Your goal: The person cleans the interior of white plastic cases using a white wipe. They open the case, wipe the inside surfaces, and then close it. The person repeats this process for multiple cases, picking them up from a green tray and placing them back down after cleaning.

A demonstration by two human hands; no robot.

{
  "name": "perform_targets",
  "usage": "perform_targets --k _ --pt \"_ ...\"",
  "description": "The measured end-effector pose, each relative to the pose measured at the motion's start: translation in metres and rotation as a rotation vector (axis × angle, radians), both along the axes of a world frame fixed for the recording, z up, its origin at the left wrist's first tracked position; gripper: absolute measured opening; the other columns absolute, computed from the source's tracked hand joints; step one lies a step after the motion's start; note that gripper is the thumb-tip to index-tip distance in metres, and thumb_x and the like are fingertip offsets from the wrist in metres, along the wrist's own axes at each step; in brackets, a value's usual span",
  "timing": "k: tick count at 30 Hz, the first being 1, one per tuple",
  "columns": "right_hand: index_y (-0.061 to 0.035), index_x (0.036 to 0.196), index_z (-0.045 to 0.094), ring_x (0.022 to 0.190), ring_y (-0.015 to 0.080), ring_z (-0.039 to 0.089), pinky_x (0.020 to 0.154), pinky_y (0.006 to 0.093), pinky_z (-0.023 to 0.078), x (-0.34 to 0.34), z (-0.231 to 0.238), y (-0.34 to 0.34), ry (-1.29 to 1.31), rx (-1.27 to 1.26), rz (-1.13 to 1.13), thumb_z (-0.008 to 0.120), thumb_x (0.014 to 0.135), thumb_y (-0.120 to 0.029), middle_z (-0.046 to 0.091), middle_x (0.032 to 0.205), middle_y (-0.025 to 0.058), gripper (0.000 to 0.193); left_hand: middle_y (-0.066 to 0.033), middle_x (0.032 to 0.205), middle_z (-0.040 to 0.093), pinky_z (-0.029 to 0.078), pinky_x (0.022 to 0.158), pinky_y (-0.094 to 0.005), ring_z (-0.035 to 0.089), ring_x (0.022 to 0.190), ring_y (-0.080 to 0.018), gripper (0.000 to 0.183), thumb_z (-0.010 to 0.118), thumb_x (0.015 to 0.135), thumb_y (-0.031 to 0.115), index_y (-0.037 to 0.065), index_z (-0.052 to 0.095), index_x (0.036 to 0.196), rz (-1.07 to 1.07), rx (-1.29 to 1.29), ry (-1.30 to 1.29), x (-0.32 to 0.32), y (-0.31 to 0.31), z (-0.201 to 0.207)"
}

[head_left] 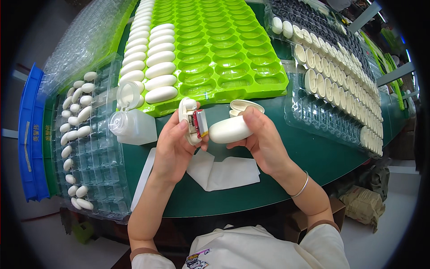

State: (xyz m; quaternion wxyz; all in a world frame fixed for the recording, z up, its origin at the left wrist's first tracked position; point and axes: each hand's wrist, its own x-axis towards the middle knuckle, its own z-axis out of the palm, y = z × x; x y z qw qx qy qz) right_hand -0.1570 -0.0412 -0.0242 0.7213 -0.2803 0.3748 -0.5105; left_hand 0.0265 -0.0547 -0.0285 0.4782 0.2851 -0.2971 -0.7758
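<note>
Device [184, 117] lay in the left hand [171, 140], cover [229, 130] in the right hand [266, 144], tray [215, 96] behind both on the table [313, 154], casings [160, 70] sat in its left rows, bottle [139, 128] stood by its near left corner, another tray [296, 113] to the right held shells [329, 93].

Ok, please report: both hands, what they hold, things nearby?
Left hand holding white casing, red-and-silver part exposed. Right hand gripping white oval shell. White sheet nearby.

I see a white shell [229, 131], a white case [183, 111] with a red part [196, 124], lime-green tray [215, 95], dark green table [313, 152], blue bin [29, 161], cream shirt [251, 244] with brown cuffs [323, 224].
</note>
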Motion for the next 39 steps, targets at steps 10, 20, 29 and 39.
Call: perform_targets --k 10,20,29,39 --pt "-0.0043 0.108 0.043 0.097 0.0135 0.051 0.087 0.0311 0.041 0.001 0.0 -0.001 0.027 -0.107 -0.023 0.056 0.083 -0.013 0.052 0.102 0.0075 0.03 -0.012 0.102 0.054 0.049 0.063 -0.0303 0.06 0.081 -0.0218 0.046 0.059 0.081 0.021 0.001 0.038 0.117 -0.09 -0.032 -0.039 0.002 0.003 0.001" --pt "-0.008 0.104 0.041 0.092 0.0147 0.051 0.08 0.0335 0.044 0.001 -0.009 0.002 -0.117 0.0 0.029 0.061 0.079 -0.013 0.049 0.098 0.0039 0.033 -0.0119 0.092 0.055 0.049 0.055 -0.0287 0.06 0.073 -0.0211 0.055 0.063 0.076 0.027 0.002 0.039 0.118 -0.13 0.025 -0.055 -0.008 0.009 0.003" --pt "-0.0078 0.121 0.029 0.081 0.0196 0.059 0.065 0.0309 0.05 -0.004 0.007 -0.003 -0.029 0.037 0.127 0.057 0.081 -0.014 0.05 0.11 0.0113 0.049 -0.0122 0.097 0.056 0.052 0.058 -0.0307 0.061 0.078 -0.0222 0.055 0.065 0.075 0.024 0.003 0.038 0.118 -0.047 -0.046 -0.11 -0.005 0.01 0.002" --pt "-0.0081 0.106 0.045 0.055 0.0098 0.049 0.048 0.0242 0.046 0.0 0.004 0.0 -0.173 0.152 0.209 0.055 0.083 -0.022 0.049 0.084 0.0032 0.029 -0.0088 0.1 0.056 0.052 0.072 -0.0309 0.059 0.088 -0.0196 0.038 0.065 0.07 -0.003 0.0 0.052 0.106 0.193 -0.436 -0.36 -0.006 0.011 0.002"
